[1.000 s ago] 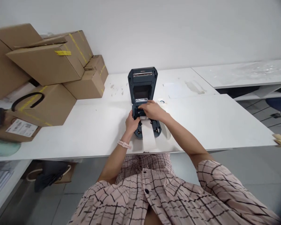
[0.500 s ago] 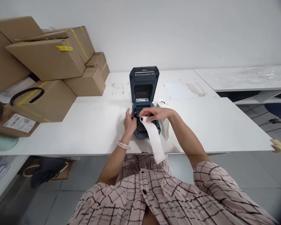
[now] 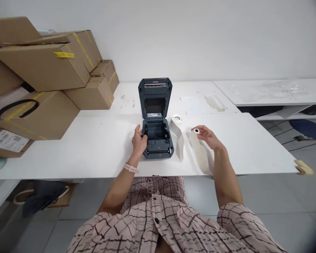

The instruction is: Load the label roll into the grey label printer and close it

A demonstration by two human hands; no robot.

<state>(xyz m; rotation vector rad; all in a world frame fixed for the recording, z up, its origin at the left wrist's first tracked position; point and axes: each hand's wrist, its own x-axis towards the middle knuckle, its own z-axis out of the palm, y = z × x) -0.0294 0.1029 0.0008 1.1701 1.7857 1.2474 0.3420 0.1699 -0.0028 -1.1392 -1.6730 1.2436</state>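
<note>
A dark label printer (image 3: 156, 135) stands on the white table with its lid (image 3: 155, 98) raised and its roll bay bare. My left hand (image 3: 139, 141) grips the printer's left edge, the thumb over the rim and fingers along the outer side. To the right of the printer, my right hand (image 3: 208, 137) pinches a small roll of labels (image 3: 196, 131) by its end. A pale strip from that roll trails down over the tabletop toward the front edge. Between printer and right hand lies a second label roll (image 3: 177, 118), its strip unwound toward me.
Cardboard boxes (image 3: 42, 66) are stacked at the left, with a black curved band (image 3: 17, 105) on one. A white sheet (image 3: 192, 104) lies behind the rolls. Clear plastic (image 3: 276, 89) is on the right-hand table. A tan piece (image 3: 304, 167) sits at the table's right corner.
My right hand has lifted the small label roll out from over the printer's bay and carried it right, its strip trailing. My left hand stays on the printer's left side. The view has shifted slightly.
</note>
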